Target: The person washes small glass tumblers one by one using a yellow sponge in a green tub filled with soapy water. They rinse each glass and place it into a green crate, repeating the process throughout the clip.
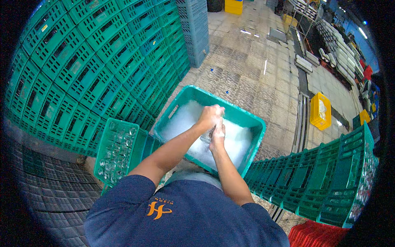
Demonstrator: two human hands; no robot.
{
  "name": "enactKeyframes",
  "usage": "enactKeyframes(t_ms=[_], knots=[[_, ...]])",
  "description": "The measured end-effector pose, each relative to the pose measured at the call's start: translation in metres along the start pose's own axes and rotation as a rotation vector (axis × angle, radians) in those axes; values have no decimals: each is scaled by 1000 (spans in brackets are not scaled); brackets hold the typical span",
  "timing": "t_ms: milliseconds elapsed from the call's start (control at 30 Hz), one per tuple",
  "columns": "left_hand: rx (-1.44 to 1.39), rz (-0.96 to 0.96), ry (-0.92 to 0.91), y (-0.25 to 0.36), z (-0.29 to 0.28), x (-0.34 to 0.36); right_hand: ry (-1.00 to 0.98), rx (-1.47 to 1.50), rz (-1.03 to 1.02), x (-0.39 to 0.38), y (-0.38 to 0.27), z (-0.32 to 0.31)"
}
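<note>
Both my hands meet above a green plastic tub (pixel 252 117) filled with white soap suds (pixel 181 119). My left hand (pixel 211 116) is closed, with foam on its fingers, and sits just beyond my right; what it grips is hidden. Foam also coats my right hand (pixel 218 138), which is closed around what looks like a clear glass (pixel 208 135), mostly covered by fingers and suds. To the left of the tub, a green crate (pixel 133 127) holds several clear glasses (pixel 117 150).
Tall stacks of green crates (pixel 94 53) rise at the left, beside blue-grey crates (pixel 194 33). Another green crate stack (pixel 308 177) leans into view at right, above red crates (pixel 317 234). A yellow crate (pixel 320 111) stands on the tiled floor (pixel 247 61).
</note>
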State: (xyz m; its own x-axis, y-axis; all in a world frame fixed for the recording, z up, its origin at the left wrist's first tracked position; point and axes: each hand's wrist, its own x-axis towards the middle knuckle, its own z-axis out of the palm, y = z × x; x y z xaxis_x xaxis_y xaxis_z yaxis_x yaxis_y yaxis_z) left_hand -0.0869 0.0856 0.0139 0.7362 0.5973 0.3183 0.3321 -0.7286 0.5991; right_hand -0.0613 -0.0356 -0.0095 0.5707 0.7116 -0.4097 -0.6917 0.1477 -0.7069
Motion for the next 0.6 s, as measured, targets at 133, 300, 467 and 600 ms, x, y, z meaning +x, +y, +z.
enactKeyframes(t_ms=[133, 300, 467, 600], knots=[[151, 32, 143, 52, 16, -49, 89, 119, -273, 14, 11, -16], [-16, -108, -177, 78, -1, -55, 110, 351, -131, 23, 6, -32], [-68, -73, -134, 68, -19, -32, -48, 279, -156, 22, -6, -32], [-320, -304, -98, 74, -15, -49, -5, 389, -61, 21, -19, -32]])
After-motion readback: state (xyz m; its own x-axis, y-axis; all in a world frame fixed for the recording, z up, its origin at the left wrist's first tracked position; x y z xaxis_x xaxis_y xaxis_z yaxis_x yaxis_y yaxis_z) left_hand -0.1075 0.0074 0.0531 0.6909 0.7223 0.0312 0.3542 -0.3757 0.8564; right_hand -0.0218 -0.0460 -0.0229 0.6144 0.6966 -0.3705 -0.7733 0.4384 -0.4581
